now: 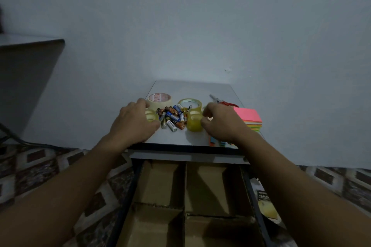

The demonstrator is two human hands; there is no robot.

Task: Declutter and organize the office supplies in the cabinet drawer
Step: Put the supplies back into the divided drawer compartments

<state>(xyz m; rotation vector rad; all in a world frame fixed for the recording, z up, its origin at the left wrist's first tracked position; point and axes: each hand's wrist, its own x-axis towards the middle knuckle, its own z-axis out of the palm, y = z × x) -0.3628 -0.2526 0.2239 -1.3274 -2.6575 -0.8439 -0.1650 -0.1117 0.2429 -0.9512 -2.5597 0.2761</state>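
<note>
On worktop [192,86]: left hand [134,122] gripping small yellow tape roll [151,116]; right hand [222,124] curled round half-hidden roll [209,118]; batteries [172,116] between.

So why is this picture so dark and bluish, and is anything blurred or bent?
Head view: dim, cool light turns the wall grey-blue and leaves the drawer in deep shadow. Head view: the wide lens stretches both forearms toward the corners. Head view: the batteries are reasonably sharp, their print mostly unreadable; only a faint sheen on the cabinet top.
</note>
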